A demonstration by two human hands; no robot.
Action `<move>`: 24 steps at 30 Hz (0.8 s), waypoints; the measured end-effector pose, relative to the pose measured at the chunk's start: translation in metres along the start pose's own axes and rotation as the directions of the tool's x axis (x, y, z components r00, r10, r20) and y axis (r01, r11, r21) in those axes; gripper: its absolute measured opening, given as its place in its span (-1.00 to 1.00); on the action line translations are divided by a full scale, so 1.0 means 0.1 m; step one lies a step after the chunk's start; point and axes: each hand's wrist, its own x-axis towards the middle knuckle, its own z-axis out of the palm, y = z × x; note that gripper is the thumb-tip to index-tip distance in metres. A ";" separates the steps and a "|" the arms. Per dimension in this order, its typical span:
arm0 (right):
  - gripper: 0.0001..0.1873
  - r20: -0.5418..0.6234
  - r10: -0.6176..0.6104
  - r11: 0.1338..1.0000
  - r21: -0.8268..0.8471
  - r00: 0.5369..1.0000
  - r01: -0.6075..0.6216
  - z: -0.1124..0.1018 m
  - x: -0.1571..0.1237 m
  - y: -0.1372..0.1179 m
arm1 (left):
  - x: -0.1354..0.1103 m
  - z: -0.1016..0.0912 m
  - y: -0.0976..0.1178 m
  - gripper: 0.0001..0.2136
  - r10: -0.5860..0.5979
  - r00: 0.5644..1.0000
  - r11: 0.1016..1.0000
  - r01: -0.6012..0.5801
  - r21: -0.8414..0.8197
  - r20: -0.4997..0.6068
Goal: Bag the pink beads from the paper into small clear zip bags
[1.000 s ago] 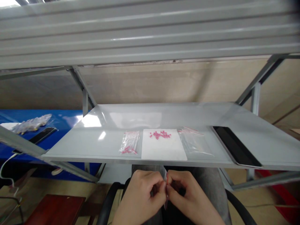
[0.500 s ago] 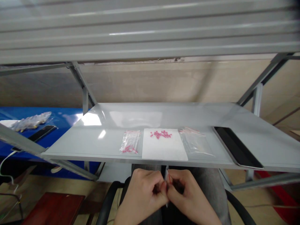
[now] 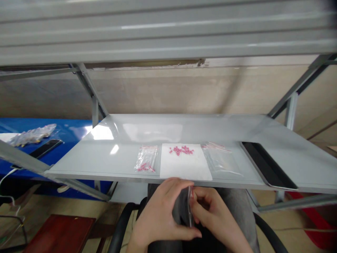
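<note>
Holding the bag (image 3: 190,212) edge-on above the lap (image 3: 237,207), between left hand (image 3: 158,209) and right hand (image 3: 210,207), on the body's side of the desk (image 3: 118,163). Pinching its red-lined edge with the right, apparently to steady it. Curving the left wide around it, with fingertip and thumb towards opposite ends, perhaps to keep it spread; cannot tell how firmly pressed. Facing, just beyond the hands, paper (image 3: 185,170) bearing loose beads (image 3: 181,150) near its far edge, likely on white to show clearly. Flanked, ahead-left of the hands, by a packet (image 3: 146,154) with pink bits (image 3: 145,168) low inside; ahead-right, by flat bags (image 3: 221,160), presumably close for easy reach, then by a tablet (image 3: 267,164), well apart from the beads
</note>
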 end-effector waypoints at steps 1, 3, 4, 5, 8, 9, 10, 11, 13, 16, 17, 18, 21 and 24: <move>-0.72 -0.015 0.002 1.000 -0.011 1.000 -0.002 0.00 0.01 0.01 | 0.01 0.02 -0.01 -0.17 -0.007 1.000 1.000 0.007 -0.009 -0.006; -0.72 -0.026 0.008 1.000 -0.025 1.000 -0.009 -0.01 0.04 0.01 | 0.04 0.04 -0.04 -0.21 -0.007 0.999 1.000 0.006 -0.019 -0.032; -0.73 -0.027 0.012 0.999 -0.029 1.000 -0.013 -0.02 0.06 0.01 | 0.04 0.04 -0.06 -0.22 0.001 0.999 1.000 -0.002 -0.012 -0.053; -0.74 -0.028 0.017 0.999 -0.030 0.999 -0.018 -0.03 0.07 0.00 | 0.05 0.05 -0.08 -0.22 0.016 0.997 1.000 -0.016 0.000 -0.075; -0.74 -0.045 0.015 0.999 -0.036 0.999 -0.017 -0.06 0.12 0.00 | 0.06 0.07 -0.14 -0.25 0.068 0.983 0.997 -0.063 0.036 -0.171; -0.73 -0.055 0.012 0.999 -0.040 0.998 -0.014 -0.08 0.13 0.00 | 0.07 0.09 -0.16 -0.29 0.086 0.975 0.996 -0.080 0.037 -0.204; -0.71 -0.064 0.008 0.999 -0.043 0.998 -0.010 -0.09 0.15 -0.01 | 0.08 0.10 -0.18 -0.33 0.100 0.967 0.995 -0.095 0.033 -0.236; -0.69 -0.069 0.001 0.999 -0.045 0.998 -0.004 -0.10 0.16 -0.01 | 0.10 0.11 -0.20 -0.37 0.109 0.958 0.994 -0.106 0.026 -0.265; -0.64 -0.084 -0.024 0.999 -0.048 0.996 0.020 -0.12 0.19 -0.04 | 0.13 0.14 -0.22 -0.42 0.118 0.940 0.993 -0.120 0.015 -0.321; -0.62 -0.182 -0.128 0.992 -0.032 0.975 0.124 -0.14 0.20 -0.13 | 0.17 0.18 -0.23 -0.44 0.121 0.912 0.992 -0.129 0.006 -0.391; -0.65 -0.231 -0.197 0.980 -0.047 0.953 0.191 -0.14 0.18 -0.16 | 0.18 0.19 -0.24 -0.44 0.120 0.906 0.991 -0.131 0.001 -0.405; -0.71 -0.270 -0.276 0.961 -0.086 0.922 0.262 -0.14 0.16 -0.18 | 0.18 0.20 -0.24 -0.45 0.116 0.903 0.992 -0.129 -0.003 -0.414; -0.93 -0.281 -0.472 0.869 -0.308 0.836 0.387 -0.13 0.08 -0.21 | 0.18 0.25 -0.23 -0.56 0.078 0.898 0.996 -0.088 -0.002 -0.434; -0.89 -0.247 -0.515 0.797 -0.490 0.821 0.353 -0.10 0.03 -0.14 | 0.18 0.29 -0.23 -0.55 0.053 0.884 0.999 -0.051 0.017 -0.465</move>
